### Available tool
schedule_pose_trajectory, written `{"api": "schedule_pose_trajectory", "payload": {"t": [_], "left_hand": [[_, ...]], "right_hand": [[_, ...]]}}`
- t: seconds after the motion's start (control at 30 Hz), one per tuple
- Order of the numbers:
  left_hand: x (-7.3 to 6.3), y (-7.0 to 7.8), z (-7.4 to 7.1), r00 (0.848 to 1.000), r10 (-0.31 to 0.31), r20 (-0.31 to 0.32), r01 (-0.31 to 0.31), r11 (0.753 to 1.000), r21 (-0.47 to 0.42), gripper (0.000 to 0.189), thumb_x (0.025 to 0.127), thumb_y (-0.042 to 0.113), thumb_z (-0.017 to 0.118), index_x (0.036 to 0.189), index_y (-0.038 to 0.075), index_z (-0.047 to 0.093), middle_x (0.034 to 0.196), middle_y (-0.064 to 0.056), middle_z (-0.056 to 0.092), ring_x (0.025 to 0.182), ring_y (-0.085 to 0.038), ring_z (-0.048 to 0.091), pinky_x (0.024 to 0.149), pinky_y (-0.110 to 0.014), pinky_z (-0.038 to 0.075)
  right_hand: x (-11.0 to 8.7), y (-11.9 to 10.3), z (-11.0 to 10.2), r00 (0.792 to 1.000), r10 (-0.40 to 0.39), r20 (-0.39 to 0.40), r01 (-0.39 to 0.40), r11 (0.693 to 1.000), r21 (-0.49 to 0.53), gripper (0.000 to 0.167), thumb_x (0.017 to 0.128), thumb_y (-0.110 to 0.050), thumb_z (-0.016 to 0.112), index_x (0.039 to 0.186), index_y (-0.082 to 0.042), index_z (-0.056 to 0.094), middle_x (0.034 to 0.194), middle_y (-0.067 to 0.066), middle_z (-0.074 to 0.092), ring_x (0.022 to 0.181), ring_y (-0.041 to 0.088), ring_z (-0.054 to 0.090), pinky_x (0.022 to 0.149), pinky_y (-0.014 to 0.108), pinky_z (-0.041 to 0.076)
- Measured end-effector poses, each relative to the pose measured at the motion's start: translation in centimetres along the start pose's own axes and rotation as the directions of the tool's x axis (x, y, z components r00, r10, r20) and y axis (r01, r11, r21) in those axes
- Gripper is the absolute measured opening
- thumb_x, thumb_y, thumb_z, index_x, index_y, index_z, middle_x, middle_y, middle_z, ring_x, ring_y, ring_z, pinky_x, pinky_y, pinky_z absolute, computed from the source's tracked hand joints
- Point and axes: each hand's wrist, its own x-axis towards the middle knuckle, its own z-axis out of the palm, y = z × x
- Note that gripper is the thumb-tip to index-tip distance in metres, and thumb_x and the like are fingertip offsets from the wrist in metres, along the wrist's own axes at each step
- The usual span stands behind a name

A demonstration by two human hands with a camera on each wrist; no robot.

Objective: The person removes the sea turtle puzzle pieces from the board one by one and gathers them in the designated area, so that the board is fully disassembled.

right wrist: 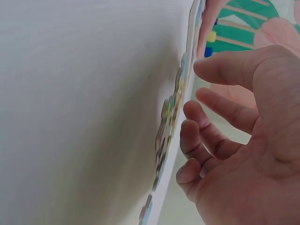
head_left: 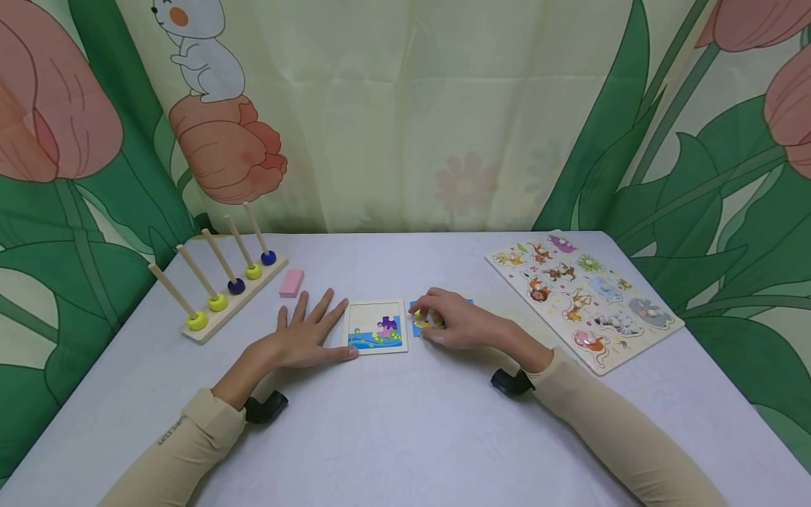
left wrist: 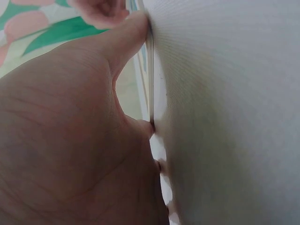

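A small framed jigsaw puzzle board (head_left: 370, 313) lies in the middle of the table, its lower part filled with blue, green and purple pieces. My left hand (head_left: 304, 338) rests flat at its left with fingers spread, the thumb (left wrist: 131, 35) and index finger touching the frame's edge. Just right of the board, my right hand (head_left: 465, 324) is over several loose jigsaw pieces (head_left: 417, 329), partly covering them. In the right wrist view its thumb and fingers are loosely bent and apart, with nothing between them, close over the pieces (right wrist: 164, 133).
At the left stands a wooden peg rack (head_left: 253, 287) with yellow and dark blue beads at the foot of its pegs. A pink block (head_left: 291, 283) lies beside it. An animal peg-puzzle board (head_left: 579, 299) lies at the right. A printed curtain (head_left: 380, 127) hangs behind the table.
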Motion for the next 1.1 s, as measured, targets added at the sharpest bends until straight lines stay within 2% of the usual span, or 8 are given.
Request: {"api": "schedule_pose_trajectory", "payload": {"t": [0.2,0.37,0.63,1.1], "left_hand": [[0.1,0.0,0.1,1.0,-0.004,0.0,0.004,1.0,0.009,0.113,0.086,0.084,0.059,0.172,0.026,0.014,0.181,-0.01,-0.008,0.163,-0.051,-0.021,0.12,-0.084,-0.011],[0.3,-0.2,0.2,1.0,-0.01,0.002,0.009,0.999,0.043,0.112,0.087,0.086,0.055,0.172,0.028,0.011,0.181,-0.008,-0.01,0.163,-0.05,-0.021,0.12,-0.084,-0.009],[0.3,-0.4,0.0,1.0,0.005,0.003,-0.005,0.999,0.044,0.115,0.085,0.089,0.055,0.172,0.027,0.011,0.181,-0.009,-0.009,0.162,-0.051,-0.021,0.12,-0.084,-0.01],[0.4,-0.4,0.2,1.0,0.001,0.005,-0.001,0.999,0.038,0.112,0.087,0.086,0.055,0.172,0.027,0.012,0.181,-0.009,-0.009,0.163,-0.051,-0.021,0.12,-0.085,-0.009]], "right_hand": [[1.1,-1.0,0.4,1.0,-0.024,0.007,0.024,1.0,-0.002,0.037,0.097,-0.015,0.071,0.134,-0.011,0.069,0.114,0.005,0.065,0.096,0.017,0.057,0.088,0.029,0.049],[2.0,-1.7,0.5,0.999,-0.019,0.029,0.018,1.0,0.012,0.037,0.098,-0.019,0.071,0.135,-0.013,0.069,0.117,0.004,0.063,0.098,0.017,0.055,0.089,0.03,0.048],[3.2,-2.4,0.9,0.998,-0.011,0.056,0.012,1.0,-0.004,0.037,0.099,-0.023,0.072,0.135,-0.014,0.069,0.12,0.005,0.063,0.101,0.017,0.056,0.091,0.03,0.051],[3.8,-2.7,1.3,0.994,-0.016,0.109,0.019,1.0,-0.025,0.037,0.099,-0.026,0.072,0.134,-0.014,0.071,0.123,0.007,0.061,0.101,0.018,0.055,0.089,0.029,0.048]]}}
